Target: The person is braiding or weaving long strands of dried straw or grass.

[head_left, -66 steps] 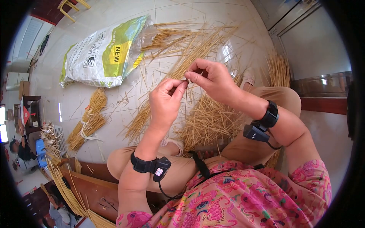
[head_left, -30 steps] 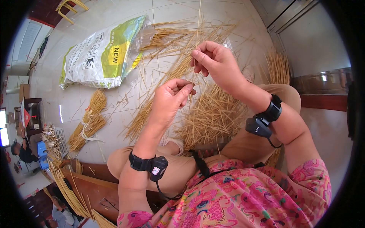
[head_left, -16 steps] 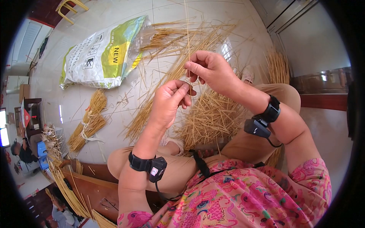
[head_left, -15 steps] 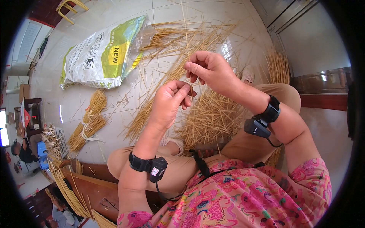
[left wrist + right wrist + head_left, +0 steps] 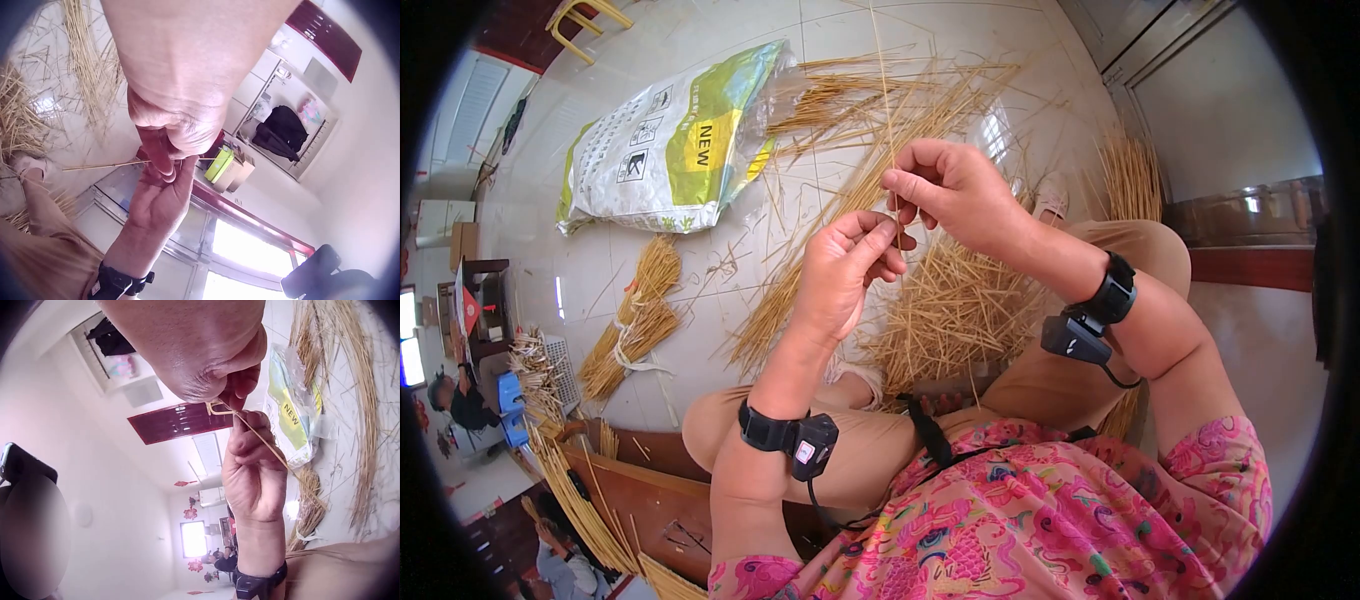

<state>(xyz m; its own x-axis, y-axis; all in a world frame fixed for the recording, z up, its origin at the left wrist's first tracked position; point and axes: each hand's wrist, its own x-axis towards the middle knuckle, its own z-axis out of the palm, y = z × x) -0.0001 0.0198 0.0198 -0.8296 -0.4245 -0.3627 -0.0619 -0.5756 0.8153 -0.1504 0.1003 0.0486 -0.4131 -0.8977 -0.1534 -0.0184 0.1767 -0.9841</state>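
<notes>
Both hands meet over the floor, working on one thin straw stalk (image 5: 884, 70). My left hand (image 5: 840, 265) pinches it between thumb and fingers. Just above and to the right, my right hand (image 5: 960, 190) pinches the same stalk, which runs on upward past the fingertips. In the right wrist view the straw is bent into a small angular loop (image 5: 219, 410) at the fingers, and a straight length slants down from there. The left wrist view shows the stalk (image 5: 100, 166) sticking out sideways from the hands. Fingers hide part of the bend.
A heap of loose straw (image 5: 960, 320) lies below the hands, with more stalks (image 5: 860, 190) strewn beyond. A white and green bag (image 5: 670, 140) and a tied straw bundle (image 5: 632, 320) lie left. Another bundle (image 5: 1132, 185) stands right; a wooden bench (image 5: 650, 490) is lower left.
About a second ago the right hand was higher, farther from the left; it has come down close to it. The upper stalk has swung left. The left hand has hardly moved.
</notes>
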